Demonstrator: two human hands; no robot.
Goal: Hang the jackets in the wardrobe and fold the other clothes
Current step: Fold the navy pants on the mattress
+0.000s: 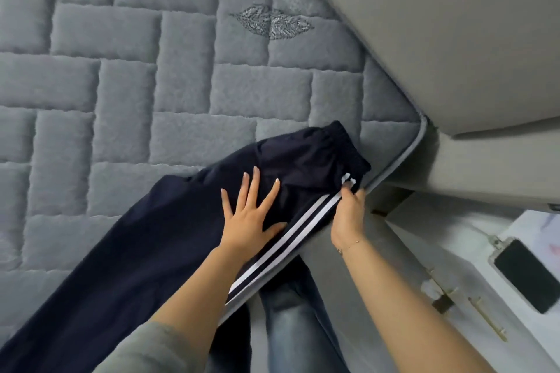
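Grey sleeve point(145, 348) on left arm, thin bracelet point(351, 244) on right wrist, blue jeans point(291, 321)

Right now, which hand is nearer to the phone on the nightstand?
Right. The right hand pinches the track pants' striped edge, on the phone's side; the left hand lies flat on them, farther away.

Soft, even, shadowless indoor light; wide-angle bending at the edges, slight overall softness, no glare

No readable text; phone point(527, 274) screen dark, perhaps blank.
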